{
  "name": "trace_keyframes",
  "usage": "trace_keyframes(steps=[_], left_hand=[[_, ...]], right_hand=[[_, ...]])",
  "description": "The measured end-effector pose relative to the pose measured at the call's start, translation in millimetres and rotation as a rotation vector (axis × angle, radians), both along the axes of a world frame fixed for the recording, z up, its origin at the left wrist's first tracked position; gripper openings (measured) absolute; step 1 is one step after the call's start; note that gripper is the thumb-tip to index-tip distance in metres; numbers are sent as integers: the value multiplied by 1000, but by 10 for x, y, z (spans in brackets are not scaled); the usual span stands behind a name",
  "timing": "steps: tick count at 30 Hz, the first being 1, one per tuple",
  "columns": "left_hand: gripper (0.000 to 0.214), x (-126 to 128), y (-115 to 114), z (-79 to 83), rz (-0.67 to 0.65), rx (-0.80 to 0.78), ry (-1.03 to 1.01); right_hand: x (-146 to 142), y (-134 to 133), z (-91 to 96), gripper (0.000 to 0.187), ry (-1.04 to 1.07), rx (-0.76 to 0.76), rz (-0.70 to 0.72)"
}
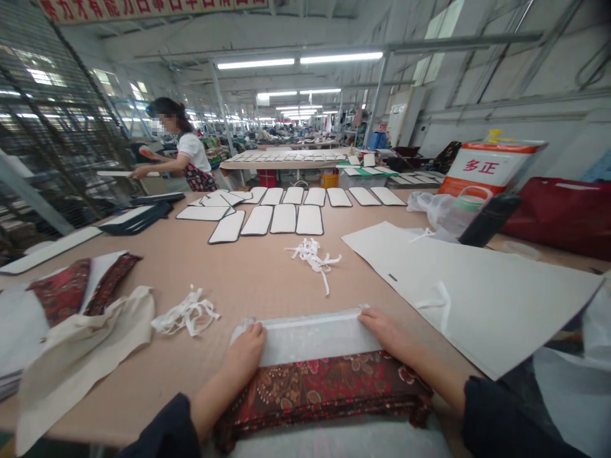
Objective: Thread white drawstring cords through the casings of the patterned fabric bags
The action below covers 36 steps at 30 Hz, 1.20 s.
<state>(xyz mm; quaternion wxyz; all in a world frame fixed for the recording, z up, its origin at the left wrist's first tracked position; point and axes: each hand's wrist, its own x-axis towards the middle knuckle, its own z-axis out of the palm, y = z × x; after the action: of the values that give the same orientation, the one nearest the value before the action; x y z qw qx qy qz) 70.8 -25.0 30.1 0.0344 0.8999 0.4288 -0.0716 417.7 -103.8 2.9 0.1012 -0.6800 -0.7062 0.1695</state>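
Gripping a whitish panel (317, 340) by its far corners: two hands. Left hand (249, 348), fingers curled in, nearly closed on the left corner. Right hand (384, 329), fingers drawn together on the right corner; thumb position unclear. Panel located at the near side of the brown table (258, 273), between both hands. Across it, nearer the body: dark red floral cloth (329, 385), layered. Beyond: one bunch of white strips (312, 256); dark-edged white pads (258, 221), many, partly in rows. Left: second bunch (187, 313), cream cloth (90, 343). Right: large off-white sheet (468, 286).
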Motion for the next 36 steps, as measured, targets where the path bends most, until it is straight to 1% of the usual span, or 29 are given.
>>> trace_keyframes(steps=[2, 3, 4, 6, 8, 11, 14, 16, 19, 21, 23, 24, 26, 29, 31, 32, 34, 36], left_hand=[[37, -182, 45, 26, 1, 7, -9], [37, -213, 71, 47, 2, 3, 1], [36, -203, 97, 73, 7, -6, 27], [33, -84, 148, 139, 16, -18, 99], [33, 133, 183, 209, -16, 0, 143], [30, 568, 188, 281, -145, 31, 116], [21, 1069, 158, 283, -252, -43, 60], [17, 1398, 141, 246, -294, -101, -19], [21, 1823, 129, 153, -316, -119, -169], [26, 2038, 123, 79, -295, -123, -227], [30, 2196, 113, 4, -248, -127, -259], [31, 2256, 108, -32, -219, -128, -275], [30, 2341, 102, -93, -154, -140, -321], [24, 2407, 106, -151, -53, -207, -377], [20, 2426, 107, -169, -14, -245, -383], [19, 2431, 104, -175, -15, -245, -384], [18, 2434, 88, -184, -64, -203, -382], [18, 2430, 60, -194, -142, -126, -356]], right_hand=[[123, -16, -2, 31, 2, 34, -20], [158, -14, 6, 31, 6, 49, -20], [183, -6, 19, 30, 15, 49, -33], [224, 20, 47, 25, 19, 32, -80], [269, 48, 61, 19, -8, 14, -151], [322, 76, 47, 11, -60, -18, -206], [328, 74, 41, 11, -72, -49, -212], [315, 47, 58, 13, -73, -38, -213], [308, -9, 93, 15, -39, 26, -242], [324, -13, 92, 15, 62, 54, -274], [352, 39, 55, 9, 227, 92, -298], [367, 84, 22, 8, 317, 121, -314], [398, 193, -65, 17, 479, 174, -341], [431, 321, -210, 29, 614, 196, -345], [438, 349, -286, 29, 622, 212, -354], [437, 348, -313, 27, 604, 224, -368], [423, 330, -343, 23, 541, 239, -393], [399, 305, -346, 21, 443, 247, -404]])
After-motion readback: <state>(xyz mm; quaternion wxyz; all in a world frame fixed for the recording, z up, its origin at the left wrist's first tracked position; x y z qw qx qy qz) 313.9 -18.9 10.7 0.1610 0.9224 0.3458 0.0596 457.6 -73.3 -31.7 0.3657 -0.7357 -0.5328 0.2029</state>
